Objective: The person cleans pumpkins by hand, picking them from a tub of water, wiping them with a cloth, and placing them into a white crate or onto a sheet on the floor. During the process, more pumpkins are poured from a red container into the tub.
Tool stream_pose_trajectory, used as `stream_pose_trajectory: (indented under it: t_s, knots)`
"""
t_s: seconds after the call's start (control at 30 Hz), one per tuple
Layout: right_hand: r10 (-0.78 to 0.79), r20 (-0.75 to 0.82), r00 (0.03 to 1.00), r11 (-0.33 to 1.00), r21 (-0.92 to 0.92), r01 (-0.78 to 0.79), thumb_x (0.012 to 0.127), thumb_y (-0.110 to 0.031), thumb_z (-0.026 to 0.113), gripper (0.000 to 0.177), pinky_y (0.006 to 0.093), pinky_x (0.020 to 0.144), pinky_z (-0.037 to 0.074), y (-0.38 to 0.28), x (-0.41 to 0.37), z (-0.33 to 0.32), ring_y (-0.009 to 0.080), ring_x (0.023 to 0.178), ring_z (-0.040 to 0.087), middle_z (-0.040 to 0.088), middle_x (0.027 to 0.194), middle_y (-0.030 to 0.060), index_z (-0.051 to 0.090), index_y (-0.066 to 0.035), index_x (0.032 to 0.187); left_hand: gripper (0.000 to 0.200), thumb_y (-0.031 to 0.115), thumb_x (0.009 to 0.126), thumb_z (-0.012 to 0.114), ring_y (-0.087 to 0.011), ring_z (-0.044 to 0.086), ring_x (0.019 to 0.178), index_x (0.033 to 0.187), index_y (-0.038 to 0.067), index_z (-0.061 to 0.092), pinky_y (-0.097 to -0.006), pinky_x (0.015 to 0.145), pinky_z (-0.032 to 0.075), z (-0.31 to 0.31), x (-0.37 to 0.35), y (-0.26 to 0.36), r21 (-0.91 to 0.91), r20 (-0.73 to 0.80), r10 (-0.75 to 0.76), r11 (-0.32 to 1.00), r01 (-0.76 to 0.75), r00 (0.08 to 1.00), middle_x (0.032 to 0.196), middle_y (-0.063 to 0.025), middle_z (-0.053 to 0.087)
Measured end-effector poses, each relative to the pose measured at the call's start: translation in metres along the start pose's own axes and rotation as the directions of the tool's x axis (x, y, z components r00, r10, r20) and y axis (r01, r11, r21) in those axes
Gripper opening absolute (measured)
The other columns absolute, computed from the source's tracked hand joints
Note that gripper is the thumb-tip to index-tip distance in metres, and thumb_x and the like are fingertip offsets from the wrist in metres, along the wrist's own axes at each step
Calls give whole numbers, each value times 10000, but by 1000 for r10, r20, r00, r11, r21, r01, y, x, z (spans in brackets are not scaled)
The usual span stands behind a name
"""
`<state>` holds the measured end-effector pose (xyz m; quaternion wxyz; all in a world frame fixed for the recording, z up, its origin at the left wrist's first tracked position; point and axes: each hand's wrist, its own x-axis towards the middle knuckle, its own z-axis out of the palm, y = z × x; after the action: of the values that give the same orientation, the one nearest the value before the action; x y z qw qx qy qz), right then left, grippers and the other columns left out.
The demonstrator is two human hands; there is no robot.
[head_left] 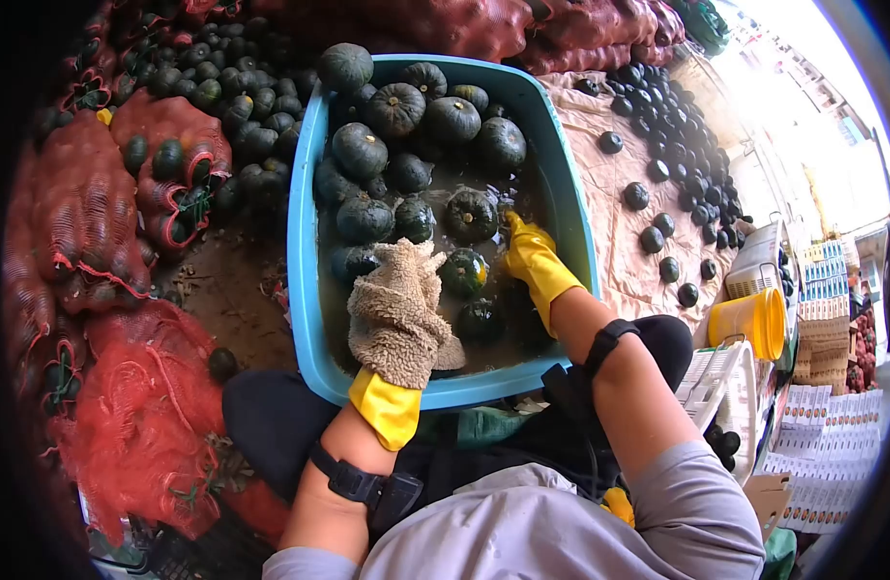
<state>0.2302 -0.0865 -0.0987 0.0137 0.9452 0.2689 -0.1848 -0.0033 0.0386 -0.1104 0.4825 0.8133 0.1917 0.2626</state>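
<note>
A blue tub of murky water holds several dark green squashes, heaped toward its far end. My left hand, in a yellow glove, is inside a tan fleecy cloth that covers its fingers; it is over the near left part of the tub. Just right of the cloth floats a squash with an orange patch. My right hand, also yellow-gloved, is at the tub's right side, partly in the water. Its fingers point toward a wet squash, and whether they hold anything is unclear.
Red mesh sacks and loose squashes lie to the left. More squashes are spread over a tan sheet on the right. Beyond my right arm stand a yellow bucket, a white crate and stacked cartons.
</note>
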Motion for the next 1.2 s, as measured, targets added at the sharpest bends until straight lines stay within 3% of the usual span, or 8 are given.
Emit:
stream_pose_trajectory:
  t_s: [0.1, 0.13, 0.3, 0.43, 0.77, 0.87, 1.03, 1.2]
  knots:
    - [-137, 97, 986, 748, 662, 39, 818, -368, 901, 943, 422, 1059, 547, 4, -28, -30, 326, 1231, 707, 734, 1312, 194, 463, -76, 1601, 335, 72, 1126, 481, -297, 677, 1287, 1426, -76, 513, -331, 1055, 572, -2, -3, 9, -941, 187, -416, 184, 284, 890, 1431, -210, 642]
    - [-221, 102, 970, 595, 802, 51, 932, -390, 836, 822, 408, 1070, 546, 21, -10, -10, 268, 1211, 708, 728, 1324, 144, 473, -61, 1591, 339, 104, 1137, 471, -291, 675, 1293, 1433, -56, 519, -356, 1071, 566, 0, 2, 6, -530, 85, -315, 789, 310, 945, 1448, -201, 637]
    - [-521, 71, 850, -148, 974, -172, 985, -144, 800, 648, 379, 1161, 467, -23, -110, -63, 228, 1320, 622, 659, 1414, 119, 510, -66, 1558, 397, 125, 1020, 671, -242, 685, 1295, 1380, -2, 564, -329, 1110, 542, -8, -1, 43, -222, -93, -66, 974, 44, 993, 1392, -153, 695]
    - [-424, -557, 714, 369, 614, 698, 936, -255, 841, 551, 465, 1217, 398, -66, -156, -12, 334, 1431, 535, 612, 1489, 172, 652, -109, 1432, 418, 149, 988, 700, -273, 701, 1254, 1367, 21, 577, -356, 1087, 554, -24, 0, 85, 280, -118, 280, 930, -239, 953, 1354, -155, 709]
    - [-404, -686, 605, 223, 568, 792, 905, -299, 872, 650, 508, 1223, 380, -60, -157, 10, 386, 1430, 530, 597, 1471, 206, 596, -88, 1455, 558, 207, 891, 777, -339, 679, 1253, 1385, 66, 559, -414, 1069, 554, -31, -6, 76, 300, 169, 233, 913, -275, 958, 1342, -172, 688]
    - [265, -504, 822, 527, 790, 315, 913, -273, 840, 589, 468, 1171, 444, -68, -117, 10, 407, 1350, 575, 631, 1396, 227, 609, -70, 1414, 601, 224, 862, 800, -359, 672, 1252, 1390, 80, 554, -432, 1064, 554, -22, -23, 85, 434, 116, 266, 853, -290, 957, 1339, -177, 681]
    - [-367, -226, 902, 73, 960, 270, 1055, -263, 689, 465, 418, 1197, 427, -60, -171, -32, 316, 1396, 571, 614, 1486, 171, 597, -76, 1472, 672, 254, 814, 839, -391, 661, 1252, 1399, 102, 545, -461, 1055, 554, -27, 1, 74, 319, 157, 224, 910, -264, 962, 1333, -185, 671]
    - [-307, -643, 702, 520, 504, 690, 948, -188, 785, 481, 466, 1167, 433, -90, -170, -17, 386, 1343, 578, 642, 1403, 209, 659, -53, 1392, 701, 311, 777, 864, -393, 660, 1230, 1383, 127, 563, -489, 1001, 560, -33, 3, 66, 243, 170, 71, 964, -111, 983, 1309, -179, 666]
